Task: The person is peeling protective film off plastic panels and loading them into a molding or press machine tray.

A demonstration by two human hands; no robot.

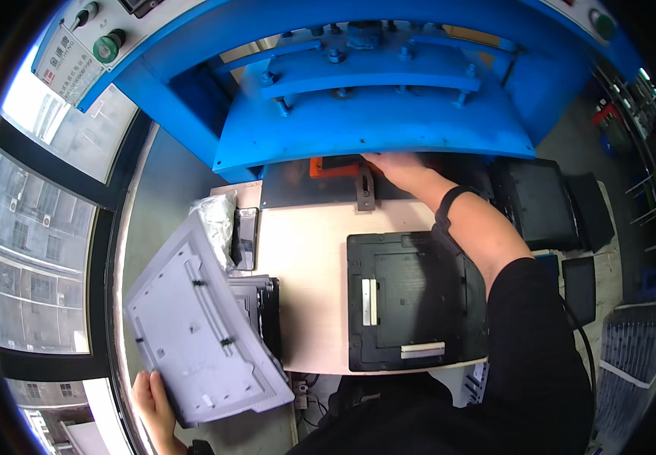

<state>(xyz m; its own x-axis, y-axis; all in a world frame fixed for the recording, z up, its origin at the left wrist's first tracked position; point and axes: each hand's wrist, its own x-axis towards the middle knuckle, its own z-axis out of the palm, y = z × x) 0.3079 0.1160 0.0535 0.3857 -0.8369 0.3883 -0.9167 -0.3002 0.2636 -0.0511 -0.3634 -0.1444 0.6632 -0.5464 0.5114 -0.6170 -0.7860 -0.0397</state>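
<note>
My left hand (pixel 153 408) is closed on the lower left edge of a grey moulded plastic panel (pixel 195 326). The panel is held tilted, with ribs and small dark clips on the side that shows. My right hand (pixel 398 168) reaches in beneath the blue upper plate (pixel 373 125) of a press. Its fingers are partly hidden by the plate's edge, so I cannot tell if they grip anything. Beside them are an orange-red part (pixel 332 167) and a metal bracket (pixel 366 191) on the dark lower plate (pixel 290 186).
A black panel (pixel 426 303) with two pale strips lies on the wooden table (pixel 309 262). Dark stacked panels (pixel 271 318) sit left, near a phone (pixel 245 239) and a clear plastic bag (pixel 218 216). Black trays (pixel 536 201) stand right. Green buttons (pixel 106 49) are on the press frame.
</note>
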